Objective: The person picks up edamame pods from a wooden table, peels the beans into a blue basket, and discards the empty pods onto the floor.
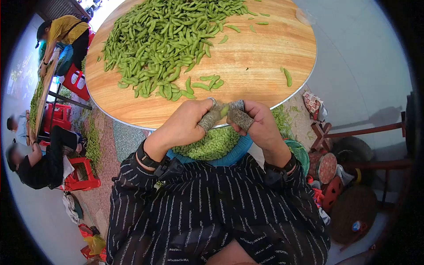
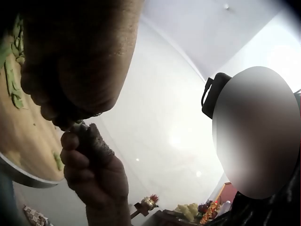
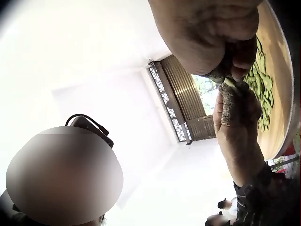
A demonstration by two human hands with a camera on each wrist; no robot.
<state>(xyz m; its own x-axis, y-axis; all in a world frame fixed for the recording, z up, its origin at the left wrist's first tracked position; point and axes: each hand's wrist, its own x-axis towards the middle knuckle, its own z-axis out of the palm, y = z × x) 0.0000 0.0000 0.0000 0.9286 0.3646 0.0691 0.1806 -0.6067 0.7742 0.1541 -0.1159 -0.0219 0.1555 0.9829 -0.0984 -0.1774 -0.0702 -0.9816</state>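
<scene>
Close over the table's near edge, my left hand (image 1: 183, 121) and right hand (image 1: 263, 126) meet at a green soybean pod (image 1: 225, 110). Thumb and fingers of each hand pinch one end of it. Grey knitted covers wrap the thumbs and some fingers. Below the hands, at my lap, a blue basin (image 1: 244, 146) holds shelled green beans (image 1: 206, 148). A large heap of pods (image 1: 159, 44) covers the far left part of the round wooden table (image 1: 265, 57), with a few loose pods at its near side. The wrist views show the fingertips together, mostly in shadow.
A lone pod (image 1: 288, 77) lies near the table's right edge. On the floor to the right are a green basket (image 1: 298, 154) and stools. At left, several people sit or bend by another table (image 1: 46, 84), near red plastic stools (image 1: 81, 174).
</scene>
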